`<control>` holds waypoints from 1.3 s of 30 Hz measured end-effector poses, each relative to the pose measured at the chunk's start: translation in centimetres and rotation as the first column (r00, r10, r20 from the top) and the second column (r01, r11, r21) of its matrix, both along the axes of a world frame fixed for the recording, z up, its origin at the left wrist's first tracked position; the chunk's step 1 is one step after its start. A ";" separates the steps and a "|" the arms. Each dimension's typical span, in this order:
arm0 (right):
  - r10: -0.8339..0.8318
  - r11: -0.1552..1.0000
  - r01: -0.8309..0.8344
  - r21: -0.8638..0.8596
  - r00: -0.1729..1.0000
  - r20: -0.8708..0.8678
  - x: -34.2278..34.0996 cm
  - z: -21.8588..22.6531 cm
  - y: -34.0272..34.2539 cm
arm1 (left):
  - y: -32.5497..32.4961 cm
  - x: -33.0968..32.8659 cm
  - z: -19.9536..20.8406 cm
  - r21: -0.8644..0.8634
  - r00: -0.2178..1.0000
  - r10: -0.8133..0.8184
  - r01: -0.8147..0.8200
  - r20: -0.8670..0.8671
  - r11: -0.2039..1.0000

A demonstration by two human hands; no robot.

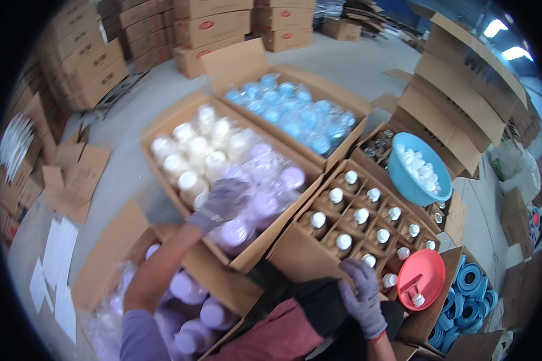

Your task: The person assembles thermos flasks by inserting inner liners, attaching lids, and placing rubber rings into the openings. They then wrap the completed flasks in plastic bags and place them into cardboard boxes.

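Note:
My left hand (226, 200), in a thin lavender glove, reaches into a large carton (162, 207) of wrapped bottles. It lies among the purple-capped bottles (265, 203), beside the white-capped bottles (197, 147). Blur and matching colours hide whether its fingers grip anything. My right hand (362, 295), gloved the same, is over the near edge of a divided carton, fingers apart and nothing in them. White-capped bottles (343, 242) stand upright in that carton's cardboard cells (330, 242). Next to this hand a red bowl (426, 271) holds a small tool and a white cap (418, 299).
Blue-capped bottles (295, 114) fill a carton behind. A blue basin (399, 171) of white caps sits on another carton at right. Blue rings (470, 278) fill a box at lower right; purple bottles (190, 289) fill one at lower left. Stacked cartons (214, 30) stand at the back.

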State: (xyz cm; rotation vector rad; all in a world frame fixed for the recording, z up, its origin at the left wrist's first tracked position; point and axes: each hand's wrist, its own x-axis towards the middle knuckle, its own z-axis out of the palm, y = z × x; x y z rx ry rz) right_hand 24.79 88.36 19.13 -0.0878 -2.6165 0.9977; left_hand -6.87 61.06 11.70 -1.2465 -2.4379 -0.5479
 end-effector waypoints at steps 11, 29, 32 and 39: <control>0.100 0.929 -0.080 -0.361 0.994 0.037 -1.4 -1.6 1.3 | 31.6 -13.5 -8.9 -0.390 0.971 0.055 0.042 0.234 0.920; 0.108 0.960 -0.084 -0.266 0.991 0.079 -0.9 -3.9 1.6 | 16.5 -6.6 -11.3 -0.188 0.991 0.078 -0.057 0.108 0.981; 0.167 0.985 -0.165 0.056 0.985 -0.040 -0.6 -2.4 2.9 | 17.7 -5.7 -11.4 -0.235 0.974 0.120 -0.073 0.191 0.969; 0.224 0.968 -0.248 0.030 0.914 0.339 -6.6 0.0 9.1 | 17.1 -3.8 -8.3 -0.187 0.998 -0.056 0.055 0.001 0.981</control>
